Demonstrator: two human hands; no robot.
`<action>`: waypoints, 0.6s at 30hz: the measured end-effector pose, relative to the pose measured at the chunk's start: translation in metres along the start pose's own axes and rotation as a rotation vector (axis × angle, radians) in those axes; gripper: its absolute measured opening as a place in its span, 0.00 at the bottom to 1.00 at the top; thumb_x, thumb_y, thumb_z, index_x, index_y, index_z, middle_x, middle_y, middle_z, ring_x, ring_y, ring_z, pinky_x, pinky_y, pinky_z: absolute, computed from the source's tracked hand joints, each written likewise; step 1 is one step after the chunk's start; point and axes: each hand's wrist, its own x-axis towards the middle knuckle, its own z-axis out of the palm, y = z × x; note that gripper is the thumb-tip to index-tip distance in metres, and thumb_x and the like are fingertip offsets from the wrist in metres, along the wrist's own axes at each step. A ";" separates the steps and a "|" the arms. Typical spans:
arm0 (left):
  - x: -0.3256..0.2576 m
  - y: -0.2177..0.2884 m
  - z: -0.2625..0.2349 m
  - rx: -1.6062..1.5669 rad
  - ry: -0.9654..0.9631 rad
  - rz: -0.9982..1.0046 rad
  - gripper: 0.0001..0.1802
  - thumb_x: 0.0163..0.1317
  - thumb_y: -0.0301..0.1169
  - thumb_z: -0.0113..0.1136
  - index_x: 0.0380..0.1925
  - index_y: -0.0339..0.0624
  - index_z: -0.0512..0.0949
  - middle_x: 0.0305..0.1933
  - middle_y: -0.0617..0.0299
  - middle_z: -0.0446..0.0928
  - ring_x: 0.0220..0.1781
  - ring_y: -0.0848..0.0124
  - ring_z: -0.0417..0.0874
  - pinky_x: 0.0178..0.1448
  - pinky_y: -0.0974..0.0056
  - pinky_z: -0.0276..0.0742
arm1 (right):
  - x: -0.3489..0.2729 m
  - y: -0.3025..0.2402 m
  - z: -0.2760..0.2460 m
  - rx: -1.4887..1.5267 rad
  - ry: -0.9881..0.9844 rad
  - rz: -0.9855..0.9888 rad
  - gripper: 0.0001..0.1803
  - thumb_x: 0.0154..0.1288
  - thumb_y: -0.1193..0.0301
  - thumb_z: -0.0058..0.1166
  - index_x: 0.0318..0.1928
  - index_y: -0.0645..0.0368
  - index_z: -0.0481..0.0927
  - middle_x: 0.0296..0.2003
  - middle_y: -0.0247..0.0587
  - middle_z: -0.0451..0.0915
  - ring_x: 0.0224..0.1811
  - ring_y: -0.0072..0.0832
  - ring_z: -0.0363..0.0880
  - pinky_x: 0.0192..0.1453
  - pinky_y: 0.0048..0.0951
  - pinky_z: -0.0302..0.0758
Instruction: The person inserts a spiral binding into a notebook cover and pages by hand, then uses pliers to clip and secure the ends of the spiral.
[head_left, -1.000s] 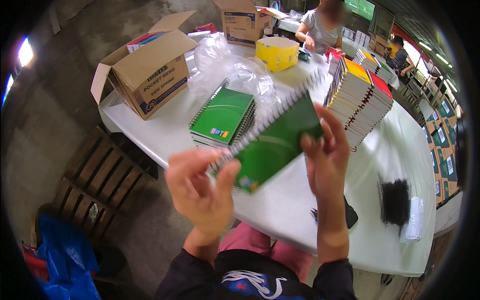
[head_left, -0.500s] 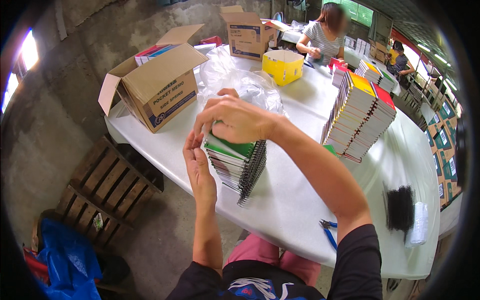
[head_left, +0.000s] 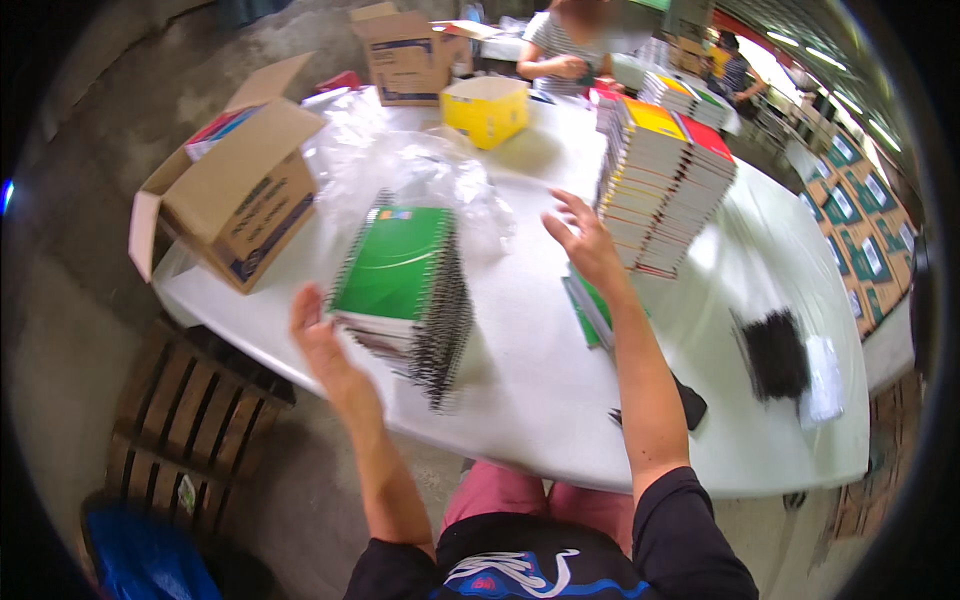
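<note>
Notebooks (head_left: pixel 395 265), green-covered and spiral-bound, stacked on the white table (head_left: pixel 520 365) close to its near edge, left of the middle. Left hand (head_left: pixel 328 340) just beside the stack's near left corner, fingers apart, nothing in it; contact cannot be told through the blur. Right hand (head_left: pixel 585 240) raised between this stack and a taller red and yellow stack (head_left: pixel 665 190), fingers spread, grasping nothing. Under the right forearm, a green notebook (head_left: pixel 590 312).

Surface: carton (head_left: pixel 265 215) with raised flaps at the left corner; clear plastic (head_left: pixel 430 165) beside it, toward the far edge; yellow box (head_left: pixel 485 115) and second carton (head_left: pixel 405 65) beyond. Near the right edge, black bundle (head_left: pixel 775 358) and white roll (head_left: pixel 823 380).

Room: bare grey wall; slatted wood (head_left: pixel 190 430) off the left side; another person (head_left: pixel 560 55) past the far edge.

Half a second ago both hands met over the stack, right arm crossing to it. Now hands well apart, green top cover exposed. View has shifted too.
</note>
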 end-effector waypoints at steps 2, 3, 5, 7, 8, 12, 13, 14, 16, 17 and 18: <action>-0.007 0.026 -0.006 0.143 0.085 0.067 0.27 0.71 0.43 0.36 0.61 0.34 0.62 0.65 0.52 0.62 0.67 0.62 0.62 0.67 0.58 0.57 | -0.035 0.070 -0.044 -0.572 0.118 0.200 0.34 0.56 0.49 0.59 0.58 0.55 0.71 0.53 0.53 0.74 0.52 0.38 0.75 0.56 0.38 0.70; -0.012 0.035 -0.004 0.104 0.194 0.150 0.27 0.71 0.44 0.37 0.59 0.32 0.61 0.64 0.52 0.63 0.66 0.63 0.64 0.66 0.57 0.59 | -0.053 0.091 -0.058 -0.791 0.193 0.253 0.32 0.55 0.49 0.61 0.54 0.56 0.75 0.49 0.52 0.77 0.49 0.38 0.78 0.53 0.37 0.72; -0.026 0.064 0.003 0.048 0.220 0.364 0.30 0.69 0.47 0.38 0.57 0.30 0.59 0.63 0.45 0.60 0.65 0.56 0.65 0.66 0.53 0.61 | -0.068 0.106 -0.078 -0.344 0.064 0.491 0.28 0.52 0.51 0.63 0.46 0.59 0.79 0.40 0.49 0.81 0.42 0.37 0.80 0.47 0.36 0.74; -0.049 0.073 0.016 0.017 0.159 0.568 0.28 0.68 0.45 0.40 0.57 0.32 0.60 0.61 0.45 0.63 0.67 0.53 0.63 0.64 0.54 0.65 | -0.074 0.110 -0.085 -0.201 0.131 0.441 0.24 0.49 0.52 0.66 0.33 0.62 0.82 0.26 0.45 0.82 0.30 0.37 0.81 0.38 0.33 0.76; -0.059 0.071 0.021 0.009 0.091 0.681 0.28 0.67 0.46 0.42 0.56 0.33 0.60 0.59 0.44 0.63 0.65 0.51 0.65 0.62 0.53 0.66 | -0.073 0.111 -0.089 -0.257 0.111 0.442 0.23 0.49 0.53 0.66 0.33 0.62 0.82 0.27 0.45 0.82 0.30 0.37 0.81 0.38 0.33 0.76; -0.094 0.068 0.065 -0.082 -0.543 0.671 0.27 0.56 0.42 0.62 0.49 0.37 0.67 0.54 0.42 0.66 0.54 0.53 0.71 0.58 0.52 0.70 | -0.065 0.125 -0.106 -0.360 0.103 0.464 0.24 0.52 0.54 0.64 0.39 0.63 0.81 0.34 0.49 0.83 0.37 0.39 0.82 0.44 0.33 0.76; -0.100 0.067 0.073 -0.034 -0.600 0.615 0.25 0.54 0.37 0.64 0.48 0.37 0.69 0.53 0.43 0.67 0.55 0.52 0.72 0.58 0.53 0.70 | -0.067 0.130 -0.100 -0.302 0.123 0.455 0.25 0.52 0.54 0.64 0.41 0.63 0.81 0.36 0.50 0.82 0.39 0.39 0.82 0.46 0.34 0.76; -0.103 0.064 0.083 0.013 -0.658 0.558 0.24 0.52 0.33 0.66 0.48 0.36 0.70 0.52 0.43 0.68 0.55 0.52 0.72 0.58 0.53 0.70 | -0.069 0.136 -0.099 -0.245 0.143 0.446 0.26 0.52 0.53 0.64 0.43 0.63 0.81 0.38 0.51 0.82 0.41 0.39 0.82 0.47 0.34 0.75; -0.108 0.044 0.105 0.096 -0.745 0.338 0.26 0.52 0.29 0.66 0.51 0.34 0.70 0.52 0.44 0.71 0.56 0.51 0.72 0.59 0.53 0.69 | -0.066 0.137 -0.100 -0.117 -0.002 0.482 0.35 0.47 0.49 0.66 0.48 0.65 0.79 0.44 0.54 0.81 0.46 0.39 0.81 0.51 0.34 0.74; -0.107 0.031 0.113 0.223 -0.828 0.279 0.29 0.56 0.32 0.63 0.57 0.34 0.68 0.58 0.46 0.69 0.60 0.51 0.70 0.62 0.54 0.66 | -0.067 0.123 -0.098 -0.125 -0.031 0.497 0.37 0.45 0.49 0.67 0.49 0.65 0.79 0.44 0.54 0.81 0.46 0.39 0.81 0.51 0.33 0.74; -0.110 0.011 0.121 0.298 -0.895 0.291 0.30 0.57 0.35 0.62 0.58 0.35 0.67 0.60 0.46 0.68 0.62 0.50 0.68 0.63 0.53 0.64 | -0.066 0.111 -0.096 -0.135 -0.059 0.508 0.38 0.43 0.48 0.68 0.49 0.65 0.79 0.45 0.54 0.81 0.46 0.40 0.81 0.51 0.33 0.74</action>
